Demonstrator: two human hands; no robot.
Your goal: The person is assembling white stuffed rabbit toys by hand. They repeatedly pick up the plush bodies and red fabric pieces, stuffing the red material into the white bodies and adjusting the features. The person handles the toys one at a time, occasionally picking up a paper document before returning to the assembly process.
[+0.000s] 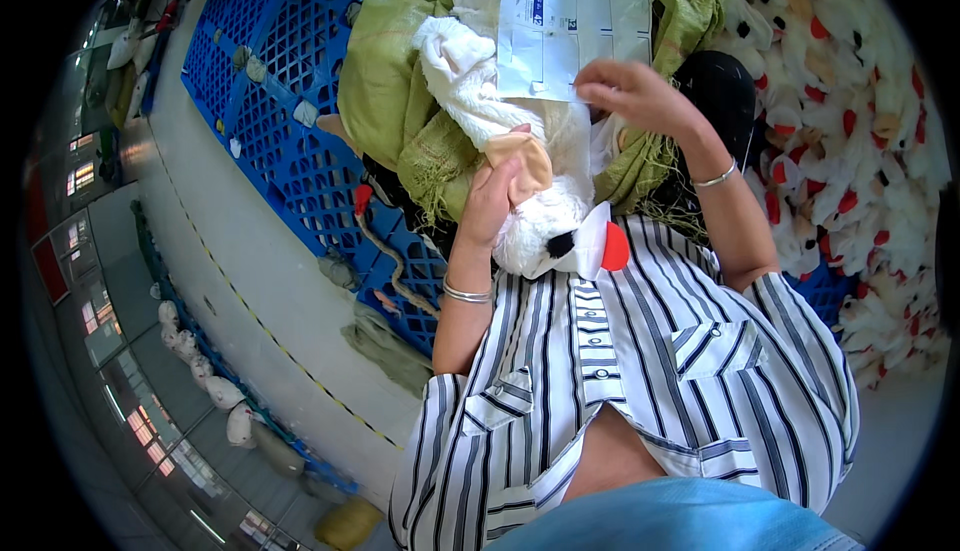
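My left hand point(489, 199) is closed on a white plush toy piece point(535, 236), with its thumb and fingers at a peach-coloured flap. The plush has a black patch, and a white flap with a red rounded piece sticks out at its right end. A white fluffy length point(460, 76) lies above my left hand. My right hand point(640, 99) is at the lower right edge of a pale sheet with blue printing point(570, 36). Its fingers are bent together; whether something small is between them is hidden. A small white scrap rests near the sheet's lower edge.
A green woven sack point(395, 81) with frayed edges lies under the work. Blue plastic pallets point(290, 81) extend to the left, with a red-tipped cord point(385, 251) on them. White plush pieces with red parts point(825, 151) are heaped at the right.
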